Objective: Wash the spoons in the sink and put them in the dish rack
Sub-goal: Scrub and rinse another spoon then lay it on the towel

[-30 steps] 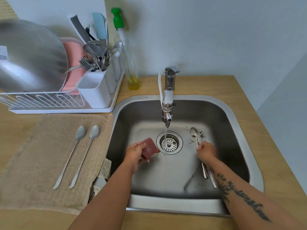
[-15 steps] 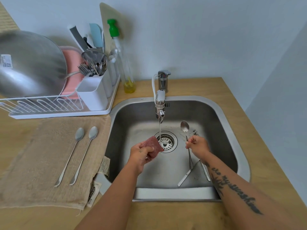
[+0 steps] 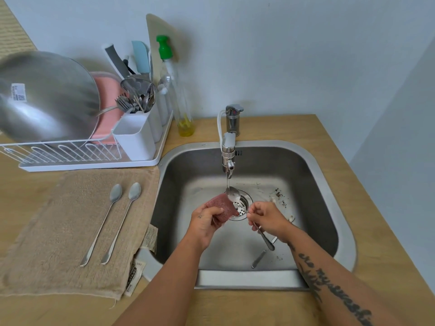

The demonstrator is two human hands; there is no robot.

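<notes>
Pinching spoon [image 3: 233,194] under tap [image 3: 228,149] stream, over steel sink [image 3: 329,184]: right hand [image 3: 268,220] | gripping red mesh scrubber [image 3: 221,205]: left hand [image 3: 204,222] | wooden counter [image 3: 369,212]; beige towel [image 3: 58,231] bearing two spoons [image 3: 115,194]; dish rack [image 3: 82,158] at left | pale wall [image 3: 306,55] behind.

A white sticker [image 3: 18,91] with a barcode and small print sits on the steel bowl [image 3: 54,107] in the dish rack [image 3: 94,164] at the worktop's [image 3: 294,128] far left edge. The print is too small to read. A sewn tag [image 3: 133,276] with dark printing hangs at the towel's [image 3: 58,231] near right corner and is also unreadable. Script tattoo lettering [image 3: 332,275] runs along the right forearm [image 3: 355,280], but its words cannot be made out.
</notes>
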